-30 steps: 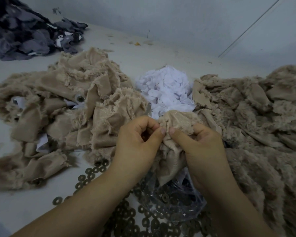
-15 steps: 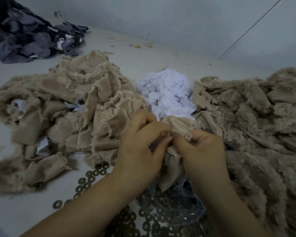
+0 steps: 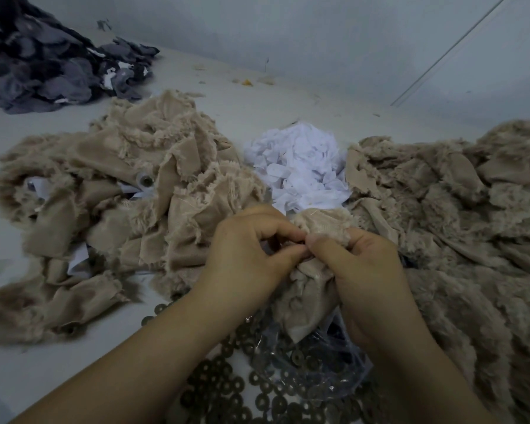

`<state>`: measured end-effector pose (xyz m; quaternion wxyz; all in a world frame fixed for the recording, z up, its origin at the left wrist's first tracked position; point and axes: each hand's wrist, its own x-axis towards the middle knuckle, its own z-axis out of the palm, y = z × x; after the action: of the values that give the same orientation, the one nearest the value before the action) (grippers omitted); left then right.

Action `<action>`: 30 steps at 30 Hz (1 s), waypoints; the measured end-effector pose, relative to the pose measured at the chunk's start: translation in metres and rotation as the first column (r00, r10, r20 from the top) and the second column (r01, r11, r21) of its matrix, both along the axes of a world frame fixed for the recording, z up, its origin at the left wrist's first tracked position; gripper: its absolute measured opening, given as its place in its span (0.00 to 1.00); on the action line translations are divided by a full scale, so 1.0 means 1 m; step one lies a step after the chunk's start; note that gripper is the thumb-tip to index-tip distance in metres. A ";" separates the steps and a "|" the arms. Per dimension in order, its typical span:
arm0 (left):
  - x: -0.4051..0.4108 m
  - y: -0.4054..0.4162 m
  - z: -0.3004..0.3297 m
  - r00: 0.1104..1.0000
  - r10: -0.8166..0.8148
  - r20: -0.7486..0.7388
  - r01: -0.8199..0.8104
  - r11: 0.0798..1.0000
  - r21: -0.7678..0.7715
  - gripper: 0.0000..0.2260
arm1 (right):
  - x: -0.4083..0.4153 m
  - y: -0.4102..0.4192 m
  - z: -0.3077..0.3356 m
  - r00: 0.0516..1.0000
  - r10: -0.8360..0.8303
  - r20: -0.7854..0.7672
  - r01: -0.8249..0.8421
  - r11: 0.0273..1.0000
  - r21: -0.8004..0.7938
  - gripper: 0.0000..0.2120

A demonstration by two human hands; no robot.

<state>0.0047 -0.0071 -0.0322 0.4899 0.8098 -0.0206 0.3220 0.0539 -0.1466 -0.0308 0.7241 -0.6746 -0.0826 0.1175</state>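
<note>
Both hands hold a small piece of tan plush fabric (image 3: 306, 295) in the lower middle of the head view. My left hand (image 3: 251, 255) pinches its upper edge with thumb and curled fingers. My right hand (image 3: 361, 270) grips the same piece from the right, thumb tip meeting my left fingertips. Whatever sits between the fingertips is hidden. Under the piece lies a clear plastic bag (image 3: 315, 368) with several dark round washers (image 3: 221, 390) spilling around it.
A heap of tan plush pieces (image 3: 129, 203) lies to the left, one showing a plastic eye (image 3: 146, 180). Another tan fur heap (image 3: 459, 215) fills the right. White fabric scraps (image 3: 300, 169) lie behind the hands. Dark grey scraps (image 3: 43, 62) pile at the far left corner.
My hands have closed together on the tan piece, and my left fingers curled tighter over its top edge. The piece has bunched up a little between them.
</note>
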 end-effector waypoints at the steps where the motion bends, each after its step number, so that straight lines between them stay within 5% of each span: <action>1: -0.001 0.002 0.001 0.999 -0.036 -0.036 0.034 0.998 -0.052 0.06 | 0.001 -0.001 0.000 0.999 0.018 -0.052 -0.017 1.000 0.022 0.05; 5: 0.001 0.007 0.002 0.990 -0.074 -0.120 0.059 0.990 -0.125 0.09 | 0.008 -0.002 0.000 0.987 0.005 -0.163 0.014 0.993 0.114 0.05; 9: -0.001 0.007 -0.005 0.985 -0.014 -0.174 0.013 1.000 -0.008 0.07 | 0.023 -0.013 0.004 0.977 -0.192 -0.096 0.208 0.958 0.198 0.06; 13: -0.011 -0.001 -0.013 0.848 -0.291 -0.442 0.416 0.883 0.217 0.03 | 0.025 -0.014 -0.001 0.966 -0.259 -0.015 0.259 0.958 0.120 0.05; 15: -0.015 -0.008 -0.019 0.801 -0.259 -0.540 0.518 0.752 0.408 0.03 | 0.023 -0.012 -0.003 0.961 -0.275 0.028 0.272 0.959 0.085 0.13; 17: -0.016 -0.014 -0.025 0.834 -0.119 -0.538 0.470 0.664 0.582 0.06 | 0.020 -0.010 -0.003 0.963 -0.264 0.054 0.259 0.962 0.082 0.18; 21: -0.016 -0.016 -0.023 0.901 0.016 -0.434 0.316 0.662 0.679 0.13 | 0.017 -0.008 0.001 0.968 -0.237 0.080 0.230 0.969 0.087 0.26; 25: -0.015 -0.016 -0.020 0.913 -0.001 -0.408 0.329 0.592 0.736 0.14 | 0.016 -0.007 0.004 0.964 -0.242 0.110 0.233 0.969 0.086 0.28; 30: -0.014 -0.008 -0.014 0.872 -0.118 -0.475 0.421 0.676 0.605 0.07 | 0.015 -0.008 0.006 0.953 -0.261 0.154 0.254 0.965 0.066 0.27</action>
<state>-0.0092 -0.0151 -0.0461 0.1879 0.9679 -0.1614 0.0417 0.0692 -0.1543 -0.0252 0.7392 -0.6703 -0.0549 -0.0350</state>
